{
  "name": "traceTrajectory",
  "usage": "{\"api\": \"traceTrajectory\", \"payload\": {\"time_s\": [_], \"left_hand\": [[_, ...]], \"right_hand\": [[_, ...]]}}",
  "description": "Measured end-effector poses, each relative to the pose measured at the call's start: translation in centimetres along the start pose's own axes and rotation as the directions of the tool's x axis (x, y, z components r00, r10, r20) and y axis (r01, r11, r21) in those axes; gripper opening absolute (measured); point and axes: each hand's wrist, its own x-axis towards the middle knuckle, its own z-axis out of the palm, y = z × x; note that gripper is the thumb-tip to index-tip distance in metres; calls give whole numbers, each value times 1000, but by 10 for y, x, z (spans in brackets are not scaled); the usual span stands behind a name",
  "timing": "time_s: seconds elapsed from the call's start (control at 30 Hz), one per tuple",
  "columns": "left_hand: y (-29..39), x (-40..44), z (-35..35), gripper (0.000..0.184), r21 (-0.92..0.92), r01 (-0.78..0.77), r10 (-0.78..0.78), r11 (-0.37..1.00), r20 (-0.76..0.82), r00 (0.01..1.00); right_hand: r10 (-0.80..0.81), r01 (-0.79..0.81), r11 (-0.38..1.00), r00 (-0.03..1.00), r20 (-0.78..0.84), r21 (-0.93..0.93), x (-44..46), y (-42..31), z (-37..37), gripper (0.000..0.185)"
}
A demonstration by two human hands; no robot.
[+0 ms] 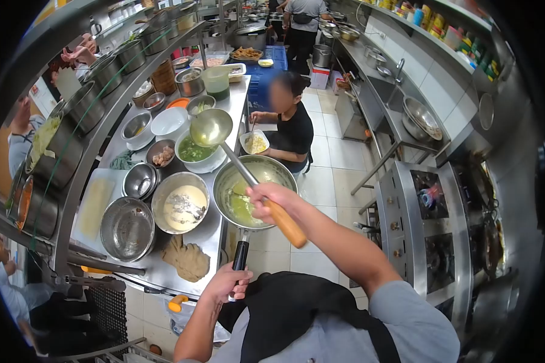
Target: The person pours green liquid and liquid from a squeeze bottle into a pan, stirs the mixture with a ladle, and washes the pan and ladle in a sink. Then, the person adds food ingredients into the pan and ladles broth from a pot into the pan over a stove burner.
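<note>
My left hand (231,282) is closed round the black handle of a deep metal pan (283,172), which holds some pale green liquid (243,212). In my right hand (272,201) is the wooden handle of a large metal ladle (212,126), gripped above the pan. The ladle's bowl is over the far edge of a white bowl of green soup (197,151) with chopped greens; whether they touch I cannot tell. Left of the pan stands a metal bowl of creamy mixture (184,207).
A steel worktable (207,243) carries a brown cloth (186,259), an emptied-looking metal bowl (127,230) and several other bowls. Just beyond the pan sits a person (293,130) holding a white food bowl (254,142). A lit burner (430,195) is on the right.
</note>
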Motion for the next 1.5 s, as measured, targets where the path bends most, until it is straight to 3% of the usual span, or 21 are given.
{"api": "traceTrajectory", "payload": {"time_s": [0.07,0.13,0.27,0.3,0.37,0.4,0.43,0.5,0.67,0.73,0.9,0.97,1.0,1.07,1.17,1.27,1.4,1.5], "left_hand": [[-4,-1,0,21,21,3,-3,1000,-3,1000],[-6,-2,0,25,73,5,-4,997,-11,1000],[-16,1,-4,24,148,6,-5,989,-10,1000],[-17,2,-3,24,139,9,-8,990,-11,1000],[-21,4,1,24,194,33,-29,980,-23,999],[-22,5,5,23,206,30,-23,978,-36,999],[-23,8,6,23,258,19,-11,966,-33,999],[-26,13,9,24,310,16,-13,951,-10,1000],[-24,25,30,24,371,71,-83,926,14,996],[-24,32,42,23,422,73,-78,904,-5,997],[-35,55,50,23,433,46,-69,900,39,997],[-41,63,48,23,445,45,-82,894,66,994],[-42,64,49,23,450,53,-92,892,66,994],[-43,67,54,24,462,53,-95,885,68,993],[-47,74,55,26,483,65,-118,873,81,990],[-47,75,64,25,489,65,-125,870,91,988],[-52,83,67,24,479,52,-106,876,85,991],[-56,87,62,24,497,74,-132,865,83,988]], "right_hand": [[50,-54,992,998,-37,-113,-40,5,-11,13],[-48,16,977,988,-147,-211,-93,17,-11,15],[-58,-162,831,927,-372,-532,-177,35,-26,13],[-49,-171,830,926,-374,-532,-189,43,-39,13],[-150,-315,573,867,-475,-756,-203,63,-67,11],[-232,-433,482,775,-587,-762,-206,72,-73,16],[-205,-454,485,772,-602,-748,-208,82,-88,16],[-555,-324,257,722,-414,-910,-209,98,-120,14],[-499,-447,251,700,-511,-858,-224,113,-134,20],[-468,-530,64,733,-495,-846,-233,135,-146,22],[-438,-374,102,815,-379,-922,-309,165,-123,23],[-300,-601,245,699,-649,-761,-322,158,-115,23],[-297,-604,254,695,-655,-755,-322,158,-123,23],[-522,-495,160,692,-499,-854,-313,157,-156,24],[-582,-394,310,641,-500,-865,-290,153,-192,25],[-463,-444,448,628,-626,-776,-294,171,-180,25],[-431,-447,375,691,-580,-812,-337,198,-155,23],[-405,-517,435,619,-673,-737,-341,186,-145,22]]}}
